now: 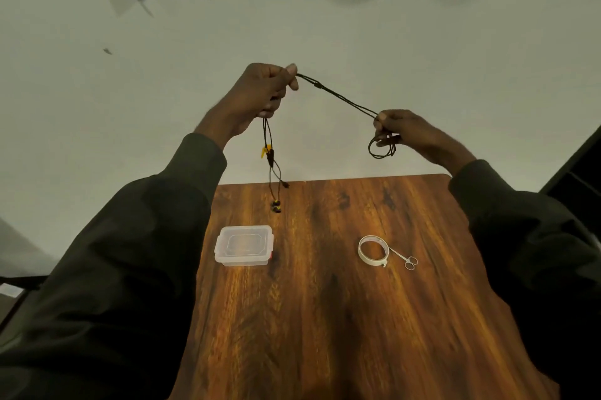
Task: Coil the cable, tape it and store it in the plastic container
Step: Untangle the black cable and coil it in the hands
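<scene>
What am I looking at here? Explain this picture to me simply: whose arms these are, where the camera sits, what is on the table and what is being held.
There is no machine here. A person wears a wide-angle camera on the head, so you look down along their own two arms in dark sleeves.

The left hand is raised and pinches a thin black cable. The cable's ends with small plugs dangle below that hand. The right hand holds the other part, where a few small loops hang.

On the wooden table sit three things: a clear plastic box with its lid on, to the left; a roll of white tape, to the right; and small metal scissors right beside the roll.

Nothing is taped or stored yet.
</scene>
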